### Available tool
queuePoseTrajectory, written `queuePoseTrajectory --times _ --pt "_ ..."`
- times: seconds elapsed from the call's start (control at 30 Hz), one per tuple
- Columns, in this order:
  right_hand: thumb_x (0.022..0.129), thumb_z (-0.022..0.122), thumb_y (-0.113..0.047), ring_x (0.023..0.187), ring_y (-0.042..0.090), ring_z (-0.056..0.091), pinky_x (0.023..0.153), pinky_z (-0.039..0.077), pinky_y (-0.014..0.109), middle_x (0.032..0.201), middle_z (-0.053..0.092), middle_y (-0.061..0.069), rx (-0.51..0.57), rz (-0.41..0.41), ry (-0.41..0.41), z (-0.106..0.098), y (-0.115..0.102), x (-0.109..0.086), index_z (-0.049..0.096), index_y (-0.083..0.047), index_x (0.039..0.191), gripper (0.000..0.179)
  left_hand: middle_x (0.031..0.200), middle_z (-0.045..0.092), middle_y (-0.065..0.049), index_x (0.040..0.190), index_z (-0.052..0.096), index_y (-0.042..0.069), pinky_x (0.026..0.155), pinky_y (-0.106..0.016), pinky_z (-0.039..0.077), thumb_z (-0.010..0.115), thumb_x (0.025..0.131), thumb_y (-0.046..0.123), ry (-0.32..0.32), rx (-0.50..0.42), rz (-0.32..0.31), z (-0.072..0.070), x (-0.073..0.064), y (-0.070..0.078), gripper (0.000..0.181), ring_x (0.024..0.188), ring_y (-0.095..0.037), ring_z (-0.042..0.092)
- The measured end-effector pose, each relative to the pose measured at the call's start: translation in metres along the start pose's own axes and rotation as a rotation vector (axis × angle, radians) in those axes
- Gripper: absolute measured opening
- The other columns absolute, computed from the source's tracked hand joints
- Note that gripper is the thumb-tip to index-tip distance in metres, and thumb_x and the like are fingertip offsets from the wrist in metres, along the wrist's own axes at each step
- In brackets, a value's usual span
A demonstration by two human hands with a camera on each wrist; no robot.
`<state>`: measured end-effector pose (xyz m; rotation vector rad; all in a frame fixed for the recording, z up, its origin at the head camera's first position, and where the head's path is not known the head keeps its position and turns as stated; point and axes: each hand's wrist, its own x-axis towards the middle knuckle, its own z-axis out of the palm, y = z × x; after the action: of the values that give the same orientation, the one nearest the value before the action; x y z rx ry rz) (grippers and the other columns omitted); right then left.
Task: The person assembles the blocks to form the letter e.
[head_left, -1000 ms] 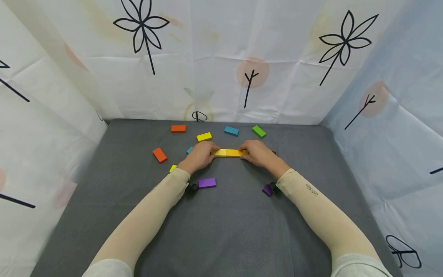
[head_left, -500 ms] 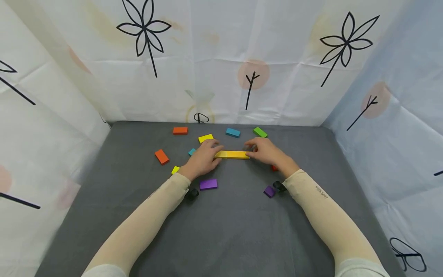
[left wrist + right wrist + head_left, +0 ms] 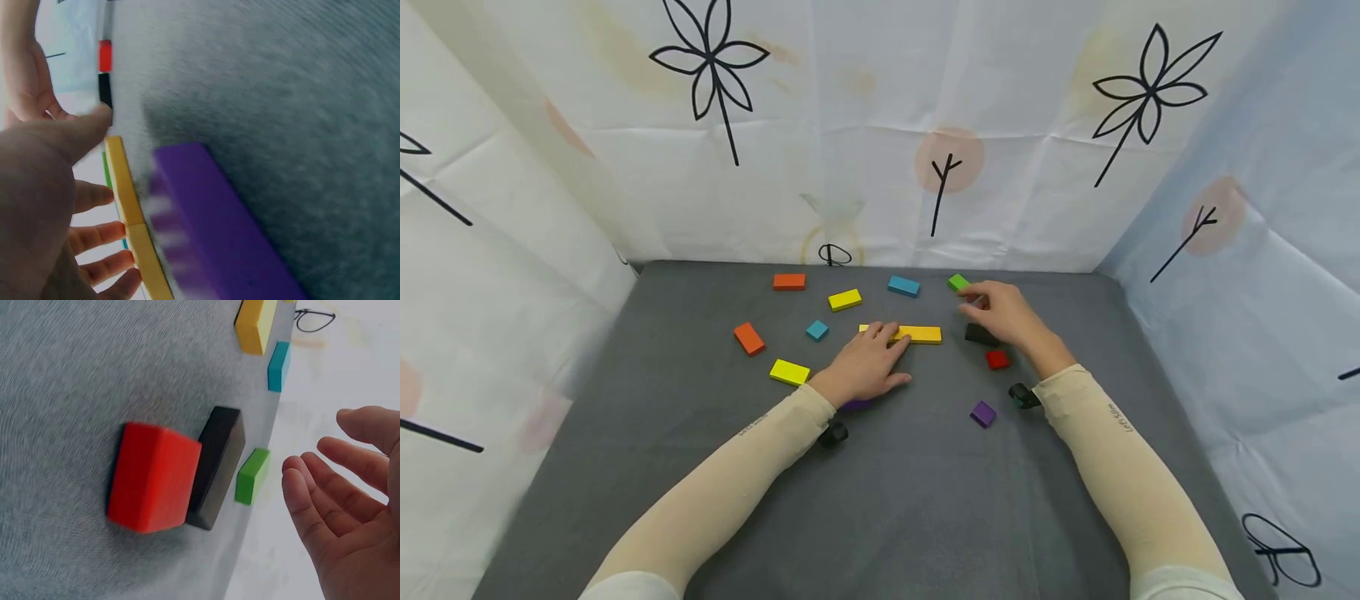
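Note:
Two amber-yellow blocks point(image 3: 922, 335) lie end to end in a row at mid-table. Over the row's left part, my left hand point(image 3: 867, 365) reaches with spread fingers, fingertips right at the blocks. A purple block point(image 3: 219, 219) shows large beside that hand in the left wrist view and is mostly covered by it from the head. To the right, my right hand point(image 3: 1006, 315) hovers with loosely bent fingers, nothing between them. Under it are a black block point(image 3: 980, 334) and a red block point(image 3: 150, 481); a green block point(image 3: 957, 282) is just behind its fingertips.
Blue blocks point(image 3: 903, 286), yellow blocks point(image 3: 789, 372) and orange blocks point(image 3: 748, 339) lie scattered behind and left of the row. A small purple block point(image 3: 982, 414) is nearer the front right. White cloth walls point(image 3: 1037, 208) border the grey table point(image 3: 910, 517).
My right hand has left the amber row's right end and moved right, over the black block. My left hand has gone from gripping the left end to lying spread over the row, nearer the purple block.

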<state>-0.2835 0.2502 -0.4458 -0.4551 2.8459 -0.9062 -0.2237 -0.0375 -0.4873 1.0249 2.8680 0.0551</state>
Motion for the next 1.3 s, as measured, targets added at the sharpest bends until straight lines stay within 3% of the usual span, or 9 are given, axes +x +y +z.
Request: queuePoseTrajectory --times 0.2,0.47,0.9,1.3 --pt "0.11 0.067 -0.018 0.116 0.037 0.066 0.093 0.057 0.054 0.139 0.066 0.021 -0.005 0.013 0.025 -0.001 0.007 0.0 0.068 0.0 0.143 0.038 0.168 0.038 -0.015 0.169 0.041 0.016 0.122 -0.049 0.037 0.05 0.11 0.065 -0.014 -0.02 -0.013 0.003 0.0 0.001 0.077 0.152 -0.035 0.037" --pt "0.109 0.067 -0.019 0.116 0.037 0.066 0.094 0.057 0.055 0.136 0.067 0.02 -0.029 0.023 0.012 0.001 0.008 0.006 0.069 -0.001 0.142 0.038 0.166 0.042 -0.014 0.168 0.042 0.015 0.121 -0.05 0.038 0.051 0.108 0.068 -0.033 -0.02 -0.048 0.002 0.001 0.003 0.081 0.15 -0.035 0.039" --pt "0.104 0.076 -0.018 0.114 0.038 0.067 0.095 0.056 0.056 0.129 0.071 0.022 -0.174 0.055 -0.183 -0.004 0.019 -0.001 0.069 0.001 0.141 0.043 0.166 0.041 -0.014 0.168 0.043 0.014 0.121 -0.051 0.038 0.056 0.105 0.069 -0.064 -0.054 -0.056 0.001 0.003 0.001 0.085 0.149 -0.036 0.039" --pt "0.102 0.077 -0.014 0.117 0.038 0.066 0.1 0.053 0.058 0.127 0.072 0.021 -0.216 0.064 -0.234 -0.002 0.021 -0.005 0.072 0.002 0.137 0.038 0.168 0.039 -0.014 0.169 0.041 0.014 0.122 -0.051 0.037 0.056 0.104 0.07 -0.074 -0.042 -0.062 0.005 0.006 0.0 0.087 0.15 -0.035 0.037"
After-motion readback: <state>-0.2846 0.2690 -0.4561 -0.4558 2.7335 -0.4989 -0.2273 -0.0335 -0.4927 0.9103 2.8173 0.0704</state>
